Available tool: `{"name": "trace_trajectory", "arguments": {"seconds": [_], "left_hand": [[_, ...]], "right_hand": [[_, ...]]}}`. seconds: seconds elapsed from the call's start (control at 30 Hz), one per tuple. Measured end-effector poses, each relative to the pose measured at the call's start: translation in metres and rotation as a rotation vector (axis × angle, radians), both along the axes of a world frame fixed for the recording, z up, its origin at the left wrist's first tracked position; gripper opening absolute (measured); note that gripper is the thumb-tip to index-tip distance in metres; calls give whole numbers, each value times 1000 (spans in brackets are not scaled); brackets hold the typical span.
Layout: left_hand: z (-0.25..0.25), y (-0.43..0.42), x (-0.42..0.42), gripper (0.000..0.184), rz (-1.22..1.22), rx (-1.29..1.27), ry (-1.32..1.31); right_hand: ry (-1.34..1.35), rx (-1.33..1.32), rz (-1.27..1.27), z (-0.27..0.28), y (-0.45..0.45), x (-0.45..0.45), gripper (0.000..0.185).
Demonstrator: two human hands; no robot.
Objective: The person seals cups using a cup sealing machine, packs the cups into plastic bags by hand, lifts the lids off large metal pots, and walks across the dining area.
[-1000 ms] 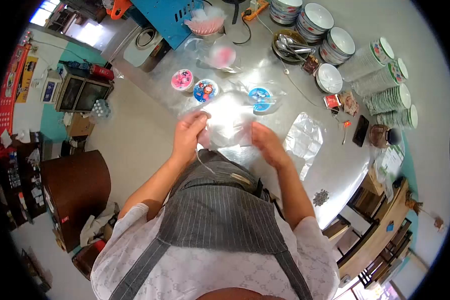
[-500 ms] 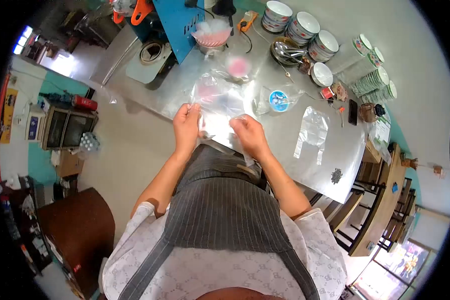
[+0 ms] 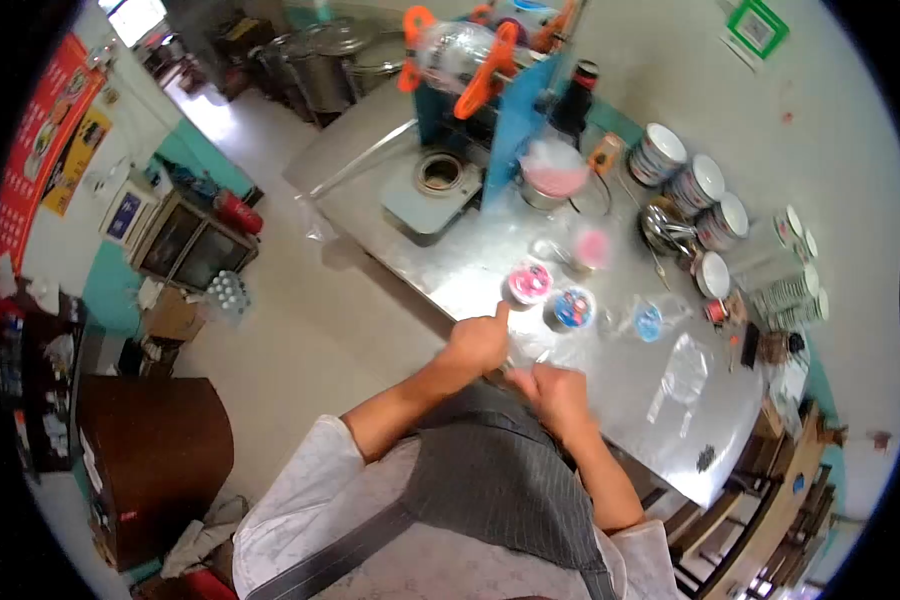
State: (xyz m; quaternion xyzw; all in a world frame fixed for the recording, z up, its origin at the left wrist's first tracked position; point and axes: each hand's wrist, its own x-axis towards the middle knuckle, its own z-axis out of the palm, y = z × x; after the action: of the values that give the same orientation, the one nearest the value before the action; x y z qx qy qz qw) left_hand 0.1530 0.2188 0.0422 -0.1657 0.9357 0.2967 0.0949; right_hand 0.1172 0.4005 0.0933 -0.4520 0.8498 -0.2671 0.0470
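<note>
At the near table edge, my left hand (image 3: pixel 478 342) is closed, one finger pointing forward just below a pink-lidded cup (image 3: pixel 530 284). Beside it my right hand (image 3: pixel 555 390) is also closed, blurred by motion. Clear plastic (image 3: pixel 535 348) shows between and in front of the hands; both seem to pinch it. Right of the pink-lidded cup stands a blue patterned cup (image 3: pixel 574 308). A light-blue-lidded cup (image 3: pixel 648 321) lies in a clear bag farther right. Behind them is a blurred pink cup (image 3: pixel 591 248) in clear plastic.
A flat clear bag (image 3: pixel 686 370) lies on the metal table (image 3: pixel 610 385). Stacked bowls (image 3: pixel 657 154), a spoon bowl (image 3: pixel 667 226) and a phone (image 3: pixel 750 343) stand at the right. A blue machine (image 3: pixel 518 125) and a grey square plate (image 3: pixel 425 205) are at the back left.
The view has swung left, so the table shows farther right. The plastic formerly spread between my hands is lower, and the two patterned cups show again.
</note>
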Motion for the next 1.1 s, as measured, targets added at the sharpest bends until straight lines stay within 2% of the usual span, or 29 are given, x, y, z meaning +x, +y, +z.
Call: {"name": "trace_trajectory", "arguments": {"seconds": [0.03, 0.07, 0.13, 0.17, 0.2, 0.23, 0.27, 0.3, 0.33, 0.37, 0.4, 0.43, 0.5, 0.57, 0.6, 0.63, 0.67, 0.7, 0.73, 0.77, 0.8, 0.87, 0.9, 0.93, 0.97, 1.0, 1.03, 1.1], "left_hand": [[-2, -7, 0, 44, -7, -53, 88], [6, -12, -3, 59, 9, -117, 82], [22, -25, 4, 64, -32, -125, 178], [25, -29, 7, 71, -84, -124, 271], [23, -33, 14, 86, -224, -53, 326], [25, -30, 18, 75, -357, 8, 357], [21, -27, 23, 69, -493, 141, 526], [18, -26, 29, 64, -630, 278, 692], [14, -28, 32, 51, -676, 338, 666], [10, -29, 35, 51, -683, 341, 659], [3, -30, 37, 50, -475, 161, 542], [0, -31, 40, 49, -269, -18, 423], [8, -42, 37, 50, -240, -75, 384], [-20, -49, 31, 53, -235, -357, 265], [-37, -54, 31, 51, -241, -380, 310], [-29, -55, 31, 46, -276, -470, 284], [1, -49, 29, 42, -261, -553, 413], [46, -38, 30, 43, -161, -568, 727], [74, -33, 34, 45, -109, -373, 761], [102, -27, 38, 46, -56, -169, 805], [129, -21, 43, 48, -2, 27, 856], [120, -25, 49, 49, -11, 240, 579], [74, -25, 43, 48, -79, 78, 394], [36, -23, 38, 47, -148, -92, 221], [12, -20, 36, 47, -161, -94, 237], [-8, -15, 43, 46, -225, -14, 135], [-17, -8, 54, 45, -280, 74, 15], [-16, 0, 58, 46, -300, 108, -23]], "right_hand": [[-5, 77, 71, 2, -5, 8, 45], [-2, 66, 86, -2, -8, 11, 45], [89, 272, -98, -17, -7, 5, 47], [104, 313, -213, -35, 0, -9, 45], [98, 361, -314, -47, 11, -23, 34], [101, 360, -312, -52, 21, -34, 34], [137, 387, -365, -49, 27, -43, 21], [171, 415, -419, -49, 28, -46, 19], [166, 415, -423, -48, 30, -45, 19], [94, 393, -337, -28, 24, -39, 30], [22, 367, -253, -11, 21, -30, 49], [14, 366, -263, 0, 19, -20, 49], [-179, 476, 249, 14, 16, -1, 71], [-209, 544, 230, -2, 19, 1, 68], [-108, 602, 90, -20, 27, -10, 64], [-18, 670, -52, -29, 35, -15, 60], [-73, 595, -184, 9, 28, -19, 56], [-125, 530, -325, 48, 21, -19, 52], [-168, 577, -365, 53, 30, -6, 52], [-107, 78, -373, 56, 42, 8, 53], [-168, -3, -412, 43, 44, 15, 50], [-282, -180, -486, 18, 49, 28, 46], [-222, 2, -420, 16, 43, 26, 40], [-224, 10, -438, -8, 60, 30, 40], [-356, 184, -371, -52, 81, 27, 33], [-495, 362, -296, -74, 93, 23, 26], [-505, 371, -296, -63, 96, 16, 26], [-709, 404, -158, -26, 94, -2, 32]]}}
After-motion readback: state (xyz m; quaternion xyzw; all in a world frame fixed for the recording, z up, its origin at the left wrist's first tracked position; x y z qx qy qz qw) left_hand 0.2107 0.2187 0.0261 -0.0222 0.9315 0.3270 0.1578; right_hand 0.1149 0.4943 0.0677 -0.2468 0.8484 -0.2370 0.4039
